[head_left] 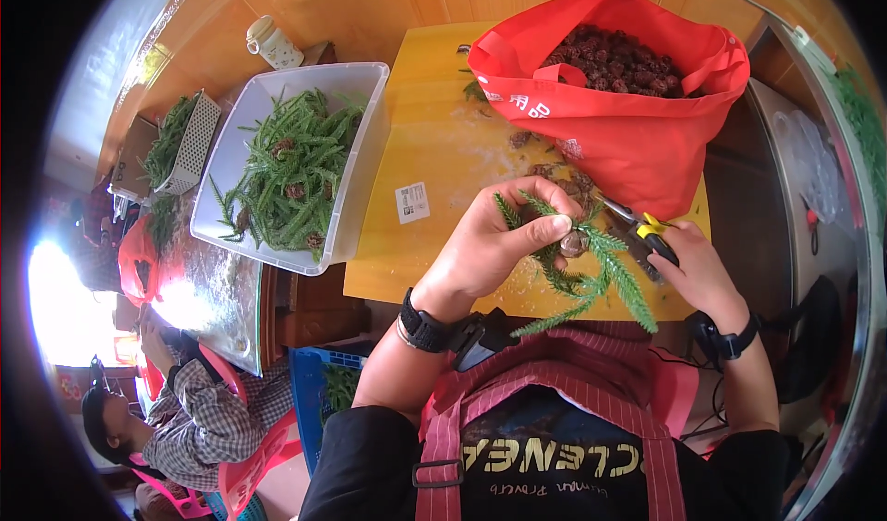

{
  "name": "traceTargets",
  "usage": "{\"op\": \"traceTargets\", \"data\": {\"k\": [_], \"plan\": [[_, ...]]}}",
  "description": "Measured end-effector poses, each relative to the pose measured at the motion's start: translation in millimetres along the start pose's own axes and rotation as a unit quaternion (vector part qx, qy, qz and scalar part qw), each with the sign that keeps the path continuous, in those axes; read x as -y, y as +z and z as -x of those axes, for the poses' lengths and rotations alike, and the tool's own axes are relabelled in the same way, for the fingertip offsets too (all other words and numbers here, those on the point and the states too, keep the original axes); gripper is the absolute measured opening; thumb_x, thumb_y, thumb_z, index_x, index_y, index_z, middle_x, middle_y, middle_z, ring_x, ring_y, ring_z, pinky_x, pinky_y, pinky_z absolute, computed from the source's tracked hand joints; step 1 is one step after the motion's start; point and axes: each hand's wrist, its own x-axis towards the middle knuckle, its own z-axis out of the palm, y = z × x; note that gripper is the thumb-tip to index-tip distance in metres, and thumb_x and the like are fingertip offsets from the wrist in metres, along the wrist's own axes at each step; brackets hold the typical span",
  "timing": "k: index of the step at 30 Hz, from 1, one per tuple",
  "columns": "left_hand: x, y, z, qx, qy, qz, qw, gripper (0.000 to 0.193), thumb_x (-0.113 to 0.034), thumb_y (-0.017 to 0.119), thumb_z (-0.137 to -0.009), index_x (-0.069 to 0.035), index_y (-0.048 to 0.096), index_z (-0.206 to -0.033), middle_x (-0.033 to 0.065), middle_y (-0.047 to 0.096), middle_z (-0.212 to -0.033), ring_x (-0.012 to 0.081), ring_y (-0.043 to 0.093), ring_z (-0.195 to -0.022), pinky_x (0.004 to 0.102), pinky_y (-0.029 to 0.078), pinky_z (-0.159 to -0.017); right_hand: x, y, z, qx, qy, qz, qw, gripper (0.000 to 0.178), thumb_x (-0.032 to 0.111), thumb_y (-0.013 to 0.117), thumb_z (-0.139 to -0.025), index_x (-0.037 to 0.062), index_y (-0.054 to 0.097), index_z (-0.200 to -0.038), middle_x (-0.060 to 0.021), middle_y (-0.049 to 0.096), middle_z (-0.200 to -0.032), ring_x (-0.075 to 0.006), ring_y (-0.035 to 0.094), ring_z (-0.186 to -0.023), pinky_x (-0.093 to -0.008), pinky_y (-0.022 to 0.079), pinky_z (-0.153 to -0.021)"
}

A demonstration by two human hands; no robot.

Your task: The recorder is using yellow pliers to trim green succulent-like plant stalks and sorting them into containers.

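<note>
My left hand point(490, 239) is closed, pinching a green artificial pine sprig point(621, 279) between thumb and fingers. A roundish brownish piece point(574, 243), perhaps a pine cone, shows at the sprig's base beside the thumb tip. In my right hand point(699, 270) is a pair of pliers point(654, 233) with yellow and black handles. Their metal jaws point up and left, just behind the sprig; whether they touch it I cannot tell. Beneath both hands, the yellow tabletop point(379, 262) carries brown scraps and pale dust.
A red fabric bag point(614, 147) of dark pine cones point(614, 64) stands at the table's far right. Left of the table, a translucent bin point(356, 212) holds green sprigs with cones. A blue crate point(307, 382) sits low at left. Another person point(199, 410) sits farther left.
</note>
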Motion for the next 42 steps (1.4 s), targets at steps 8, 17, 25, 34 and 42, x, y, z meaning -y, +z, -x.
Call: {"op": "traceTargets", "data": {"k": [8, 17, 25, 34, 42], "plan": [[0.0, 8.9, -3.2, 0.025, -0.033, 0.029, 0.999, 0.016, -0.010, 0.065, -0.082, 0.000, 0.055, -0.090, 0.0129, 0.058, -0.098, 0.0154, 0.058, -0.071, 0.0280, 0.051, -0.060, -17.7, 8.0, -8.9, -0.027, -0.107, 0.075, 0.991, 0.023, 0.018, 0.060, -0.080, -0.0011, 0.053, -0.091, -0.0177, 0.056, -0.093, -0.0371, 0.053, -0.095, -0.0368, 0.043, -0.081], [4.7, 23.8, -4.5, 0.066, -0.053, -0.010, 0.996, 0.017, -0.012, 0.067, -0.081, -0.001, 0.055, -0.087, 0.0098, 0.059, -0.090, 0.0145, 0.057, -0.069, 0.0258, 0.048, -0.062, 91.4, -65.1, -28.5, -0.048, -0.243, -0.158, 0.956, 0.017, 0.014, 0.066, -0.076, 0.0011, 0.058, -0.084, -0.0095, 0.061, -0.082, -0.0261, 0.058, -0.079, -0.0336, 0.045, -0.072], [-2.3, 30.9, -0.6, 0.068, -0.076, -0.076, 0.992, 0.014, -0.010, 0.063, -0.085, 0.000, 0.055, -0.090, 0.0039, 0.059, -0.078, 0.0097, 0.056, -0.070, 0.0232, 0.047, -0.063, 94.7, -68.4, -37.4, 0.058, -0.244, -0.134, 0.959, 0.011, 0.008, 0.064, -0.075, 0.0032, 0.056, -0.081, -0.0085, 0.057, -0.077, -0.0264, 0.057, -0.071, -0.0344, 0.044, -0.062], [-4.4, 32.5, -0.2, 0.037, -0.026, -0.241, 0.970, 0.010, -0.005, 0.062, -0.084, 0.000, 0.056, -0.090, 0.0017, 0.058, -0.078, 0.0065, 0.054, -0.069, 0.0214, 0.045, -0.063, 103.4, -74.5, -39.1, 0.058, -0.251, -0.029, 0.966, 0.011, 0.009, 0.062, -0.077, 0.0029, 0.053, -0.080, -0.0089, 0.055, -0.074, -0.0282, 0.056, -0.064, -0.0352, 0.043, -0.056], [-0.4, 39.2, 0.7, -0.004, 0.123, -0.442, 0.889, 0.008, -0.002, 0.062, -0.081, -0.001, 0.059, -0.088, 0.0021, 0.060, -0.087, 0.0058, 0.054, -0.071, 0.0201, 0.044, -0.063, 106.5, -80.5, -42.6, 0.105, -0.126, -0.048, 0.985, 0.014, 0.009, 0.062, -0.075, 0.0025, 0.049, -0.075, -0.0092, 0.052, -0.066, -0.0248, 0.053, -0.057, -0.0330, 0.040, -0.052]]}}
